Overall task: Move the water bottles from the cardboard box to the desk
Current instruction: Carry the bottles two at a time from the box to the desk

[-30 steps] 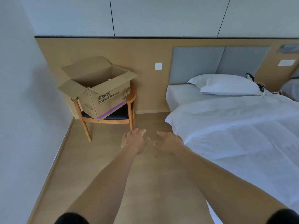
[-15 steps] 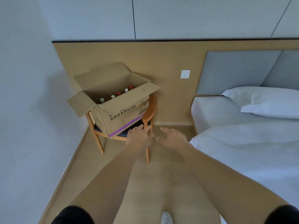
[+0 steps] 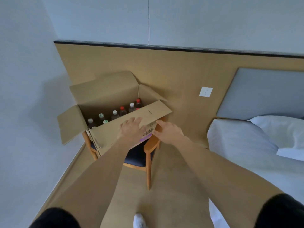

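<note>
1. Nearest the camera, two bare forearms reach forward over the wood floor (image 3: 172,186), black sleeves at the lower corners and a white shoe tip (image 3: 139,221) at the bottom edge.
2. The left hand (image 3: 131,130) lies in front of the near flap of the cardboard box (image 3: 105,137), fingers straight and loosely apart, holding nothing; whether it touches the flap I cannot tell.
3. The right hand (image 3: 167,133) hovers beside it near the box's right corner, fingers relaxed and spread, thumb out, gripping nothing.
4. The box sits open on a wooden chair (image 3: 148,150) with a dark seat.
5. Inside stand the water bottles (image 3: 122,111), upright, with red, white and green caps.
6. To the right is a bed (image 3: 243,145) with a white pillow (image 3: 283,129).
7. Behind, a wood wall panel carries a white socket (image 3: 206,92).
</note>
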`<control>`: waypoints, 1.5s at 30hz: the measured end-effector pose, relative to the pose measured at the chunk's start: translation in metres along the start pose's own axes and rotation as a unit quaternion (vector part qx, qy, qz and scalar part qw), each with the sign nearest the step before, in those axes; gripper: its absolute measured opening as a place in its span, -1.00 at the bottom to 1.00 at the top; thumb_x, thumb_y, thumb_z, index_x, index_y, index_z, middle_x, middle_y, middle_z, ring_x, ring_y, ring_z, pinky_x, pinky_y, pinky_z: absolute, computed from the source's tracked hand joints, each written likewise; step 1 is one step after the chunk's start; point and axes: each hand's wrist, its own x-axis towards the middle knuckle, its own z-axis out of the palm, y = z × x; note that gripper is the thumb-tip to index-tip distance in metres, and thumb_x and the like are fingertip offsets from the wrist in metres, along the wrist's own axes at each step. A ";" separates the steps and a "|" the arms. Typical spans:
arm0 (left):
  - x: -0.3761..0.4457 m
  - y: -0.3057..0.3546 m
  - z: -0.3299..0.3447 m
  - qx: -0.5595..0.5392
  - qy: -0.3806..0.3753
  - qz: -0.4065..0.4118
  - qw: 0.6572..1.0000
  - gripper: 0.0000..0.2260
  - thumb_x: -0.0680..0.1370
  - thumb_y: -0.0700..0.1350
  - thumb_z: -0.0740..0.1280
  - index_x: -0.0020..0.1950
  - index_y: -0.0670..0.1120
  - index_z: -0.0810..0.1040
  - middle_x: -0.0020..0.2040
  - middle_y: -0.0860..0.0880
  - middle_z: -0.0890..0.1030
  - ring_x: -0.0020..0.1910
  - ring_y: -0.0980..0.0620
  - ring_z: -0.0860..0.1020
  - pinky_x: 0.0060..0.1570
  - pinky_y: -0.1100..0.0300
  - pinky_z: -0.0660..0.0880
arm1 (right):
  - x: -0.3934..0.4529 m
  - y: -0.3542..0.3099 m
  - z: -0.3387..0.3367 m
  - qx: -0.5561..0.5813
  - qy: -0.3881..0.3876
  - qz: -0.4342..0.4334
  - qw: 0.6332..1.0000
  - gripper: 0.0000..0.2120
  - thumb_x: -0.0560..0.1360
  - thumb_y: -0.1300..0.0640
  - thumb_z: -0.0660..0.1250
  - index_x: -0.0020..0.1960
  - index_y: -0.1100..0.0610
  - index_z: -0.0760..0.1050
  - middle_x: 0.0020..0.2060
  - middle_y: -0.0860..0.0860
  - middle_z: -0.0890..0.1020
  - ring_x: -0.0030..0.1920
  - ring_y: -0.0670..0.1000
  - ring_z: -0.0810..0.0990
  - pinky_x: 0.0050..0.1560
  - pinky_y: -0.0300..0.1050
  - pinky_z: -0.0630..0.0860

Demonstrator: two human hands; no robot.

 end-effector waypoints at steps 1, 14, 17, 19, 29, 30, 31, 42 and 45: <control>0.016 -0.002 0.000 -0.012 0.007 -0.004 1.000 -0.55 0.65 0.14 0.12 0.54 0.10 0.31 0.47 -0.07 0.42 0.43 -0.15 0.39 0.38 -0.13 0.30 | 0.014 0.001 -0.003 0.003 0.005 -0.004 1.000 -0.45 0.60 -0.24 0.17 0.53 -0.10 0.24 0.37 0.10 0.48 0.36 0.18 0.45 0.30 0.13 0.40; 0.241 -0.017 0.011 -0.060 0.007 -0.031 0.998 -0.54 0.67 0.14 0.12 0.57 0.08 0.29 0.49 -0.04 0.41 0.44 -0.13 0.39 0.41 -0.12 0.32 | 0.231 0.026 -0.070 -0.042 -0.006 0.006 0.999 -0.40 0.61 -0.26 0.15 0.57 -0.06 0.22 0.50 0.08 0.37 0.47 0.18 0.34 0.41 0.14 0.34; 0.278 -0.030 0.015 -0.058 -0.004 -0.042 0.997 -0.53 0.66 0.15 0.11 0.57 0.09 0.29 0.50 -0.04 0.40 0.45 -0.14 0.38 0.42 -0.11 0.32 | 0.274 0.025 -0.072 -0.038 -0.012 -0.003 0.999 -0.39 0.61 -0.28 0.16 0.59 -0.08 0.20 0.51 0.07 0.36 0.47 0.18 0.34 0.43 0.15 0.34; 0.291 -0.039 0.019 -0.058 -0.016 -0.056 0.997 -0.54 0.67 0.15 0.11 0.56 0.09 0.30 0.49 -0.04 0.41 0.44 -0.15 0.39 0.40 -0.09 0.33 | 0.296 0.021 -0.067 -0.037 -0.026 -0.011 0.999 -0.39 0.60 -0.27 0.18 0.58 -0.07 0.20 0.51 0.07 0.36 0.48 0.18 0.34 0.43 0.15 0.33; 0.307 -0.123 0.030 -0.052 -0.024 -0.197 0.979 -0.52 0.67 0.17 0.11 0.58 0.07 0.28 0.52 -0.07 0.37 0.46 -0.17 0.37 0.42 -0.10 0.33 | 0.403 -0.037 -0.017 -0.022 -0.115 -0.143 0.983 -0.38 0.60 -0.22 0.23 0.58 -0.03 0.22 0.48 0.07 0.39 0.43 0.15 0.40 0.38 0.09 0.40; 0.305 -0.132 0.031 -0.051 -0.022 -0.218 0.974 -0.52 0.68 0.17 0.11 0.58 0.07 0.27 0.53 -0.07 0.36 0.47 -0.17 0.36 0.42 -0.10 0.31 | 0.412 -0.043 -0.010 -0.030 -0.126 -0.157 0.979 -0.38 0.60 -0.23 0.23 0.58 -0.03 0.22 0.47 0.08 0.39 0.43 0.15 0.41 0.37 0.09 0.40; 0.303 -0.140 0.030 -0.051 -0.021 -0.240 0.969 -0.52 0.68 0.17 0.11 0.59 0.07 0.27 0.53 -0.07 0.36 0.47 -0.17 0.35 0.43 -0.10 0.30 | 0.421 -0.049 -0.004 -0.038 -0.137 -0.172 0.975 -0.38 0.60 -0.24 0.23 0.58 -0.04 0.22 0.47 0.09 0.40 0.42 0.16 0.41 0.36 0.09 0.41; 0.291 -0.173 0.035 -0.039 -0.042 -0.357 0.933 -0.50 0.67 0.18 0.14 0.59 0.06 0.26 0.54 -0.07 0.35 0.45 -0.18 0.39 0.38 -0.14 0.37 | 0.499 -0.050 0.042 -0.082 -0.233 -0.233 0.941 -0.44 0.62 -0.13 0.28 0.56 0.01 0.28 0.44 0.10 0.44 0.40 0.17 0.44 0.33 0.02 0.41; 0.300 -0.171 0.043 -0.038 -0.048 -0.357 0.932 -0.50 0.67 0.18 0.14 0.59 0.05 0.26 0.54 -0.09 0.35 0.44 -0.19 0.39 0.37 -0.15 0.38 | 0.511 -0.039 0.048 -0.100 -0.241 -0.222 0.939 -0.47 0.60 -0.11 0.30 0.52 -0.01 0.32 0.39 0.10 0.50 0.37 0.18 0.48 0.30 0.02 0.45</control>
